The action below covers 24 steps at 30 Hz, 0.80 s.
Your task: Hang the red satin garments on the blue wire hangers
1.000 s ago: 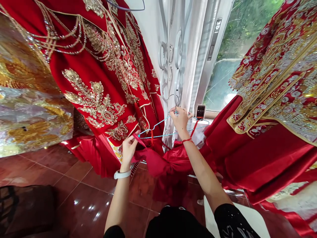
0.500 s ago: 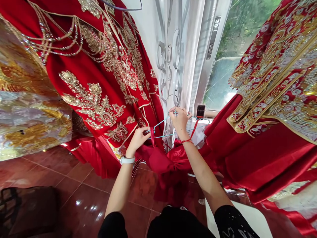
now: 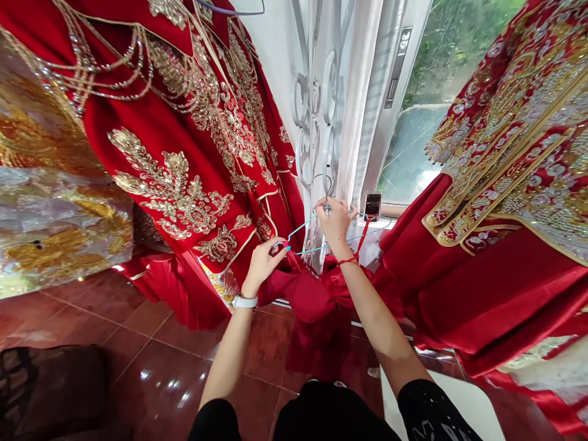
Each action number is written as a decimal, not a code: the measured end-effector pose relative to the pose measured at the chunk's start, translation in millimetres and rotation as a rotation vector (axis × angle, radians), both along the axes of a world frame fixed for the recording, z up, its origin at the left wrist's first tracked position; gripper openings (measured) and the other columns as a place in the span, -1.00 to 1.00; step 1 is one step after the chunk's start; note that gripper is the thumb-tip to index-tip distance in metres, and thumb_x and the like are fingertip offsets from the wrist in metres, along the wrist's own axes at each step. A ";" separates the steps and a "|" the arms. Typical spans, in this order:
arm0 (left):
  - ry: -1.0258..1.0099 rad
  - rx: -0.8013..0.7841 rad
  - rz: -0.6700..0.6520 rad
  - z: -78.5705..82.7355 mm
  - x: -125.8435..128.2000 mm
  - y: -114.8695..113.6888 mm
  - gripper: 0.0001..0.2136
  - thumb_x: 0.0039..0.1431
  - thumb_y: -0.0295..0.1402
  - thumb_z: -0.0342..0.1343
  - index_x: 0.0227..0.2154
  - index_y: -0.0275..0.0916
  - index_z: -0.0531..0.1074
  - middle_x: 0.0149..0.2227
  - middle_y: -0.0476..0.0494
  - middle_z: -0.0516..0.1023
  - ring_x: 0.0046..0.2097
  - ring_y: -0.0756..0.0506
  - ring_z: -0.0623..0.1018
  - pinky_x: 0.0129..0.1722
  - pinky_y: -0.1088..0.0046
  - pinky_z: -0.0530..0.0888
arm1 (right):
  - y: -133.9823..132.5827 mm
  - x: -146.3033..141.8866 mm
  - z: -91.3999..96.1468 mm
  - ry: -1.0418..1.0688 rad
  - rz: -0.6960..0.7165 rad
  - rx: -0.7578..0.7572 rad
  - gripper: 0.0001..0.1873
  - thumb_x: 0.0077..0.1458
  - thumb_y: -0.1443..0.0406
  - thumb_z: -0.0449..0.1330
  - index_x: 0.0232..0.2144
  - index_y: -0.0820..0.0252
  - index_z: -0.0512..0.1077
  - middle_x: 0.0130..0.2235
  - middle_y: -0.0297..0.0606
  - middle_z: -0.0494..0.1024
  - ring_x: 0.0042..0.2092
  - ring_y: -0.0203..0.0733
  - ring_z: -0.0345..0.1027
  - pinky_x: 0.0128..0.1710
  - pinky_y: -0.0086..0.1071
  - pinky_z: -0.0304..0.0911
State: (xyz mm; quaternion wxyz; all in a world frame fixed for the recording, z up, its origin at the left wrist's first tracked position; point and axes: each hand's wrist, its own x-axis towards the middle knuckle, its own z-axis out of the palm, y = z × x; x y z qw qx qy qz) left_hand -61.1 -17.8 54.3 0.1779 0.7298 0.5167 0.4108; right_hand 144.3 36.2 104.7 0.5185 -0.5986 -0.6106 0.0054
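Note:
A thin light-blue clothes hanger [image 3: 309,251] is held out before me, its metal hook pointing up. My right hand [image 3: 337,225] pinches it at the neck, just below the hook. My left hand [image 3: 265,263] is closed at the hanger's left end, fingers pinched on a red strap [image 3: 292,252] that loops there. From the hanger droops a deep-red satiny garment [image 3: 310,297], bunched below and between my hands. A second red strap [image 3: 364,233] hangs from the hanger's right end. My left fingertips partly cover the hanger's left tip.
Red jackets with gold embroidery [image 3: 179,196] hang close on the left, and a beaded red-and-gold outfit [image 3: 509,159] on the right. Ahead are a white scrolled metal grille [image 3: 302,101] and a window [image 3: 413,147]. A white seat [image 3: 448,404] and dark bag [image 3: 55,386] stand low.
My left hand has moved slightly right, and the strap at the hanger's left end now slants instead of hanging straight. My right hand keeps its pinch on the hanger's neck.

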 end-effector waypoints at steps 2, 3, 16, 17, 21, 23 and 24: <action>0.016 -0.012 -0.008 -2.4 -1.5 1.1 -0.73 0.21 -0.16 0.12 -0.20 -0.23 0.54 -0.55 0.09 0.22 -0.49 0.01 0.21 -0.39 0.51 0.22 | -0.6 -1.0 0.6 0.005 0.010 -0.011 -0.75 0.19 0.31 0.03 -0.37 0.09 0.52 -0.29 -0.27 0.62 -0.09 -0.02 0.32 0.20 0.03 -0.14; 0.023 -0.014 -0.016 -2.9 -2.6 1.3 -0.73 0.21 -0.16 0.11 -0.19 -0.23 0.54 -0.56 0.10 0.20 -0.49 0.01 0.20 -0.39 0.51 0.21 | -0.7 -1.5 1.4 0.015 0.017 -0.018 -0.75 0.19 0.31 0.04 -0.37 0.10 0.52 -0.29 -0.27 0.62 -0.09 -0.02 0.33 0.21 0.04 -0.14; -0.023 -0.012 -0.053 -1.7 -8.0 4.7 -0.65 0.15 -0.10 0.14 -0.18 -0.28 0.58 -0.59 0.11 0.11 -0.51 0.01 0.14 -0.44 0.49 0.18 | -25.6 147.1 -97.1 0.521 -0.149 0.091 -0.63 0.03 0.23 0.06 -0.09 0.14 0.39 -0.06 -0.10 0.54 -0.05 -0.10 0.45 0.00 -0.22 0.34; -0.030 -0.007 -0.051 -2.0 -7.7 5.3 -0.64 0.15 -0.10 0.14 -0.17 -0.27 0.58 -0.59 0.11 0.12 -0.51 0.01 0.15 -0.44 0.49 0.19 | -31.3 158.9 -119.1 0.514 -0.211 -0.059 -0.64 0.00 0.24 0.06 -0.12 0.16 0.41 -0.10 -0.09 0.55 -0.08 -0.09 0.46 -0.01 -0.21 0.34; -0.052 0.010 -0.051 -2.5 -5.7 6.0 -0.65 0.15 -0.09 0.15 -0.19 -0.27 0.58 -0.60 0.11 0.13 -0.51 0.02 0.14 -0.44 0.49 0.20 | -51.8 171.0 -189.2 0.368 -0.102 -0.587 -0.79 -0.12 0.28 0.17 -0.35 0.14 0.48 -0.28 -0.15 0.62 -0.18 -0.06 0.51 -0.08 -0.25 0.36; -0.059 0.013 -0.053 -3.0 -5.0 5.9 -0.64 0.14 -0.08 0.16 -0.20 -0.27 0.59 -0.60 0.12 0.11 -0.52 0.02 0.13 -0.44 0.49 0.20 | -57.3 165.4 -206.6 0.345 -0.070 -0.648 -0.89 -0.18 0.31 0.25 -0.47 0.12 0.48 -0.40 -0.22 0.61 -0.27 -0.09 0.52 -0.19 -0.30 0.37; -0.061 0.013 -0.051 -3.4 -5.1 5.9 -0.64 0.14 -0.08 0.16 -0.20 -0.28 0.59 -0.59 0.12 0.10 -0.52 0.02 0.13 -0.44 0.49 0.19 | -58.5 163.0 -211.2 0.334 -0.058 -0.671 -0.92 -0.21 0.32 0.27 -0.51 0.12 0.47 -0.45 -0.25 0.59 -0.32 -0.10 0.51 -0.24 -0.33 0.36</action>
